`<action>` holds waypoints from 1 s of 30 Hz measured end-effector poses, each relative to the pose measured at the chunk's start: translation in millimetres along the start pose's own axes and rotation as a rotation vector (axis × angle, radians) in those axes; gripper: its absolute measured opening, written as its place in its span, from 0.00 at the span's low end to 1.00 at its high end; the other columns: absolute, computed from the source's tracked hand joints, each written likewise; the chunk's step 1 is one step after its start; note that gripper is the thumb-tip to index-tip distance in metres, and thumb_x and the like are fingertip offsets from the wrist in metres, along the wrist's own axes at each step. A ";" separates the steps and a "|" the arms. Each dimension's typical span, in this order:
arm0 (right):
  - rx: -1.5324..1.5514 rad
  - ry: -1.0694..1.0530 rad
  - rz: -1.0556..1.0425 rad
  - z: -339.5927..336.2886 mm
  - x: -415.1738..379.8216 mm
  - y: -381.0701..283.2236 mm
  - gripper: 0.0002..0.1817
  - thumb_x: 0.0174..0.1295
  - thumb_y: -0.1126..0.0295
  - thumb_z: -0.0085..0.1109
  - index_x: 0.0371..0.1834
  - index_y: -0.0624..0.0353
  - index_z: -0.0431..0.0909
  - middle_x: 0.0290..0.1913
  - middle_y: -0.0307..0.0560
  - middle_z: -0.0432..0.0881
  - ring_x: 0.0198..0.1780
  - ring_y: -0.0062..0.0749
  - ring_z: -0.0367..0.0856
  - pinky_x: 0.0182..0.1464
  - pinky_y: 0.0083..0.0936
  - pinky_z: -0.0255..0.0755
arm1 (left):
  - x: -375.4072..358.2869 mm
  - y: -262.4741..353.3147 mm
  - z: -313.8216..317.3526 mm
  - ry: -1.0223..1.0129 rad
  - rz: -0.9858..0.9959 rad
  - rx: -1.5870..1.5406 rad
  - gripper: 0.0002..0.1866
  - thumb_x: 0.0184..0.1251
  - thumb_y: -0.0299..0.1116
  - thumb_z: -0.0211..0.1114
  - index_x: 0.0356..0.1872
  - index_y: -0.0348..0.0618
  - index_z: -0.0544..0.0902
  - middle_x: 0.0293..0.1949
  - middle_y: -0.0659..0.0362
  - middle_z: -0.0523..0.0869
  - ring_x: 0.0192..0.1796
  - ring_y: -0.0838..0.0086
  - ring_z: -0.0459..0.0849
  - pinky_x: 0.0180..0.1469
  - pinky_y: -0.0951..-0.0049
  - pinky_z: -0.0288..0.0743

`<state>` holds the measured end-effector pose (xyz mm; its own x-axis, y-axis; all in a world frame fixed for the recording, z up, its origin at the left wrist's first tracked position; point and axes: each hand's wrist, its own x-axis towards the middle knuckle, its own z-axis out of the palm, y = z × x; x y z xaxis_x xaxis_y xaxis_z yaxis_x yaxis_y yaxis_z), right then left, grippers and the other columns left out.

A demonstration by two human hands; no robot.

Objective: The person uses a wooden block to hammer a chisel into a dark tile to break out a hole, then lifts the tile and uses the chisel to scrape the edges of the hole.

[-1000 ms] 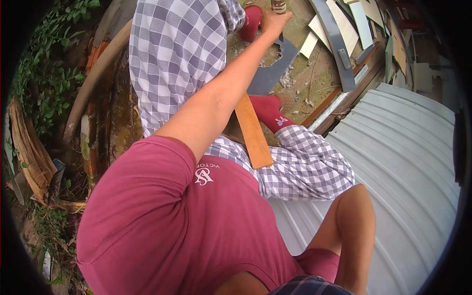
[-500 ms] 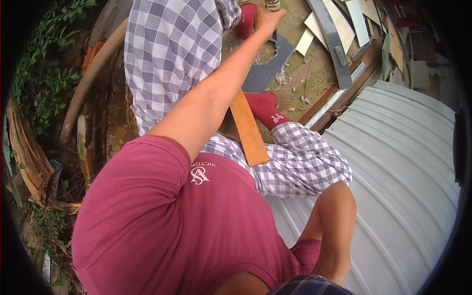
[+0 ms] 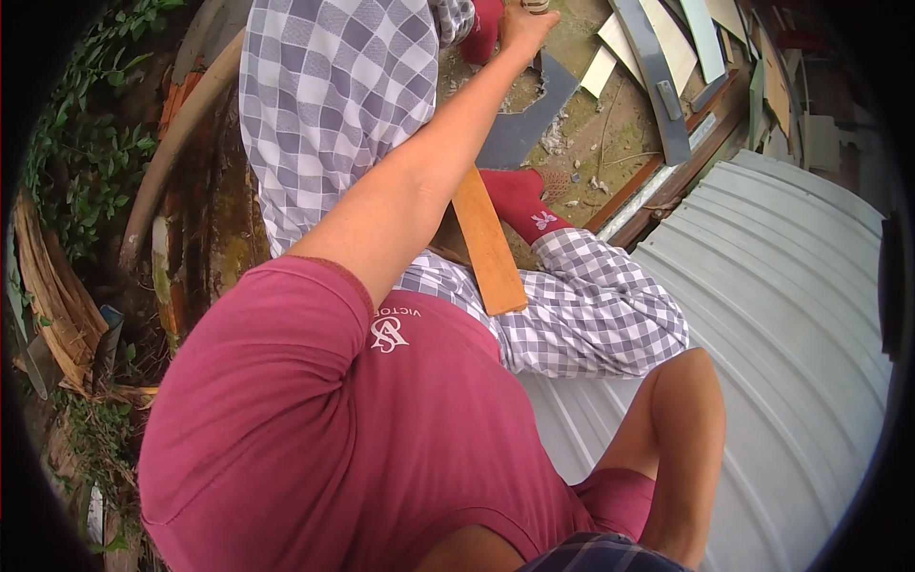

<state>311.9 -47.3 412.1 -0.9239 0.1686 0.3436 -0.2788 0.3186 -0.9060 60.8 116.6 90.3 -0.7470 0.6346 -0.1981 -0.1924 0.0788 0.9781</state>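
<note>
My left hand point(image 3: 524, 30) reaches far forward to the top edge of the view. Its fingers are closed around a brown-and-cream striped cylindrical thing point(image 3: 536, 5), mostly cut off by the frame. Below that hand lies a dark grey flat sheet point(image 3: 519, 133) with a ragged broken edge, on dirty ground. An orange-brown wooden board point(image 3: 491, 248) rests against my checked trouser leg point(image 3: 610, 324), partly covered by my left forearm. My right arm is bent, with its elbow point(image 3: 701, 367) out to the side; the right hand is out of sight past the bottom edge.
Grey corrugated metal sheeting point(image 3: 772, 305) spreads at the right. Several long panels and boards point(image 3: 658, 86) lie at the upper right, beside a rusty metal beam point(image 3: 658, 191). Splintered wood point(image 3: 57, 296), a curved pole point(image 3: 172, 167) and green leaves point(image 3: 86, 124) stand at the left.
My left hand and the striped thing have shifted slightly up, so less of the thing shows. The right elbow has moved a little outward to the right.
</note>
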 end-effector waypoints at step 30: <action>0.116 -0.048 -0.066 6.3 -4.6 0.4 0.19 0.70 0.59 0.44 0.45 0.64 0.80 0.34 0.46 0.83 0.36 0.28 0.80 0.40 0.23 0.72 | 4.5 -9.1 -3.2 -0.011 0.030 0.075 0.16 0.51 0.39 0.70 0.31 0.35 0.81 0.24 0.52 0.84 0.29 0.65 0.84 0.31 0.63 0.75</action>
<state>314.4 -53.8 408.6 -0.9131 0.1049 0.3939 -0.3655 0.2172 -0.9051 57.1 116.2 80.4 -0.7444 0.6462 -0.1681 -0.1213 0.1167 0.9857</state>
